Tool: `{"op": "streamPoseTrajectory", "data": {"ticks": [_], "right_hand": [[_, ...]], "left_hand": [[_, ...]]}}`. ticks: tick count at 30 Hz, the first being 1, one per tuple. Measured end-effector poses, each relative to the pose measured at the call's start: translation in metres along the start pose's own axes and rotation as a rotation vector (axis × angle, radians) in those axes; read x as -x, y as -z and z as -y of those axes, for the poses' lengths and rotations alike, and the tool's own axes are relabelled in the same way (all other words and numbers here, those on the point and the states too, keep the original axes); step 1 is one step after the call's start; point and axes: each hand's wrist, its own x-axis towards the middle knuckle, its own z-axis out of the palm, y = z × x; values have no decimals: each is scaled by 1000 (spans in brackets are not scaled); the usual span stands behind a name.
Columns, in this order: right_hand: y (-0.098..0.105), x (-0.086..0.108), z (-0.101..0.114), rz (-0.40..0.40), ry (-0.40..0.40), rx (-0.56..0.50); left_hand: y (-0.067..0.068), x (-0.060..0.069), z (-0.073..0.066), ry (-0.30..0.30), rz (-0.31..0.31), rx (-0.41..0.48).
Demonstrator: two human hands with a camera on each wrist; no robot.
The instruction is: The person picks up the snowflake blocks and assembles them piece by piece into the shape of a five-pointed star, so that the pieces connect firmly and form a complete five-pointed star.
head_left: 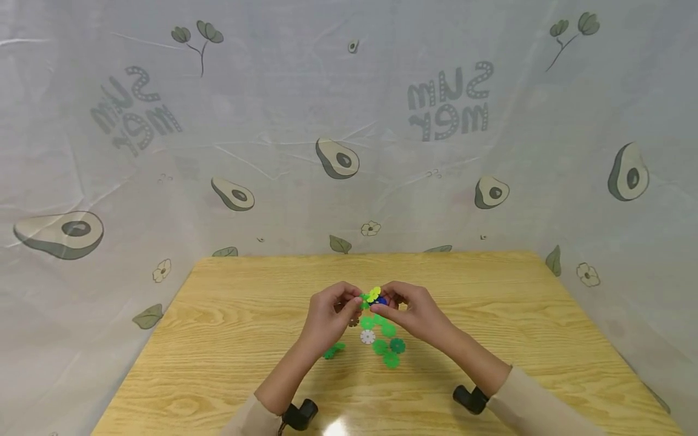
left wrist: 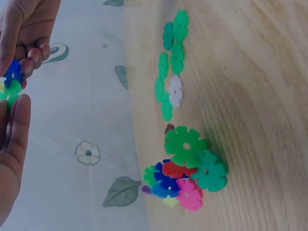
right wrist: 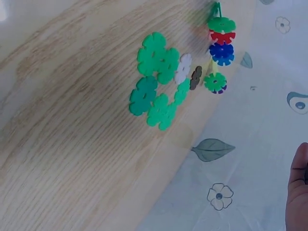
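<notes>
Above the table, my left hand (head_left: 331,315) pinches a green notched disc (head_left: 365,301) between thumb and fingers. My right hand (head_left: 417,310) pinches a blue disc (head_left: 381,300), and a yellow disc (head_left: 373,294) stands at the join between them. In the left wrist view the blue disc (left wrist: 13,72) touches the green one (left wrist: 10,92), with the left hand (left wrist: 14,149) below and the right hand (left wrist: 30,29) above. The right wrist view catches only part of the right hand (right wrist: 298,195) at its edge; the held pieces are out of that view.
Loose green discs (head_left: 380,346), a white disc (head_left: 368,336) and a brown disc (head_left: 354,322) lie on the wooden table (head_left: 245,315) below the hands. A joined cluster of several colours, with a pink disc (left wrist: 189,194), stands to their left. A patterned cloth (head_left: 283,200) hangs behind.
</notes>
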Motion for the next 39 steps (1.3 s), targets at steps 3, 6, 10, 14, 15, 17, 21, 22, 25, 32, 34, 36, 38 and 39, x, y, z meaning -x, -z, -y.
{"op": "streamPoseTrajectory", "data": {"ticks": [3,6,10,14,15,17,21,22,25,32,34,36,38,39], "right_hand": [[0,0,1,-2,-19,2],[1,-1,1,6,-40,5],[3,-3,-1,11,-60,14],[4,-3,-2,13,-95,12],[3,-3,-2,14,-107,11],[3,-3,-2,17,-117,5],[1,-2,0,21,-127,-2],[0,-2,1,22,-129,-2],[-1,-3,2,18,-131,4],[-2,-4,6,13,-125,-3],[-1,-3,6,11,-126,-8],[0,-1,3,5,-126,-11],[2,2,-2,5,-125,-6],[3,4,-6,10,-119,1]], "left_hand": [[2,-1,1,2,13,-2],[3,-2,1,-22,25,-47],[4,-2,0,-98,20,-190],[3,0,-1,-200,2,-341],[3,1,-1,-224,5,-372],[2,2,-2,-263,16,-430],[0,4,-2,-307,53,-509],[0,5,-2,-314,58,-524],[0,4,-2,-341,57,-582],[7,-1,-1,-378,41,-594],[9,-2,-1,-362,40,-572],[12,-3,-1,-343,33,-550],[15,-4,-1,-327,17,-535],[16,-5,-1,-319,8,-529]]}}
